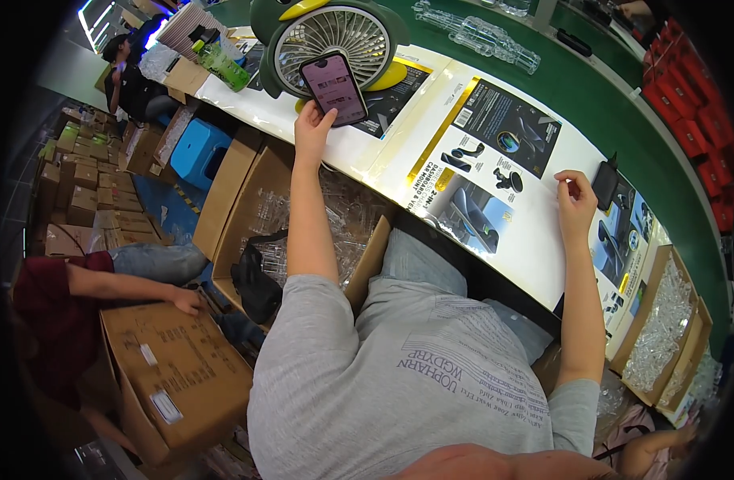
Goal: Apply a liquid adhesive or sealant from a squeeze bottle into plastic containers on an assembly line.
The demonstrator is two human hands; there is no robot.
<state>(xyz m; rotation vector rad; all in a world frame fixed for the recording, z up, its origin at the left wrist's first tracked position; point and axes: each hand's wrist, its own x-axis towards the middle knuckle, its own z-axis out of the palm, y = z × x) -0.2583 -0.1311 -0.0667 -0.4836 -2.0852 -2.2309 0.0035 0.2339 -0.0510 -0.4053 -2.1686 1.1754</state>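
My left hand (pixel 311 132) is closed around the lower edge of a smartphone (pixel 333 86), held upright with its lit screen facing me. Just behind the phone stands a dark green fan (pixel 335 40) with yellow beak and foot shapes. A loosely curled right hand (pixel 576 204) of mine rests at the near edge of the table, and I see nothing in it. Under it lies a large white printed cardboard sheet (pixel 431 148) with pictures of a car phone mount. Close to that hand sits a small black object (pixel 605 184).
Clear plastic parts lie on the green table (pixel 571 80) and fill a carton (pixel 661 328) at right. An open carton (pixel 247 184) stands by my left arm. Red bins (pixel 679 88) line the far right. At left, a person touches a brown box (pixel 183 368); a blue stool (pixel 199 152) stands beyond.
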